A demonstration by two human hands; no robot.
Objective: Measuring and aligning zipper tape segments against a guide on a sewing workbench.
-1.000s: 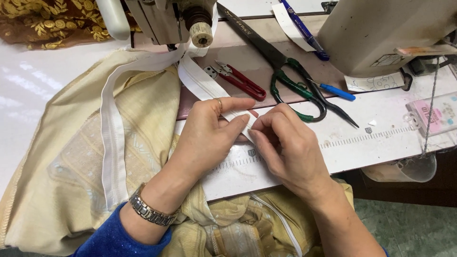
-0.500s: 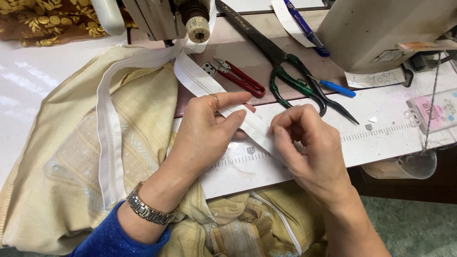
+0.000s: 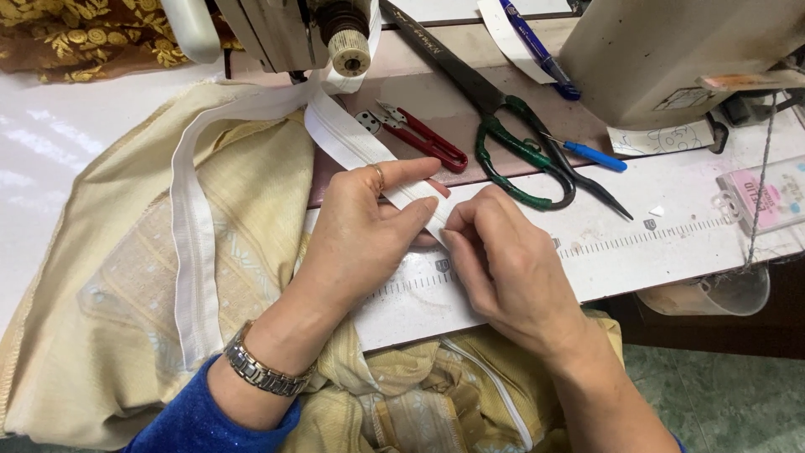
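Observation:
A white zipper tape (image 3: 352,143) runs from under the sewing machine (image 3: 285,29) down to both hands. My left hand (image 3: 369,222) pinches the tape between thumb and fingers, a ring on one finger and a metal watch on the wrist. My right hand (image 3: 503,260) grips the tape's end right beside the left fingertips. Pale yellow fabric (image 3: 126,285) with a white band sewn along it lies at the left and spills over the table edge below my arms.
Large green-handled scissors (image 3: 511,143) and red thread snips (image 3: 423,138) lie just beyond my hands. A blue-handled tool (image 3: 591,155), a blue pen (image 3: 537,46), a pink card (image 3: 767,193) and a clear cup (image 3: 725,294) sit at the right. A printed ruler (image 3: 637,239) marks the table.
My hands slid along the tape, parted a little half a second ago, then closed together again. The left index finger now lies straight over the tape.

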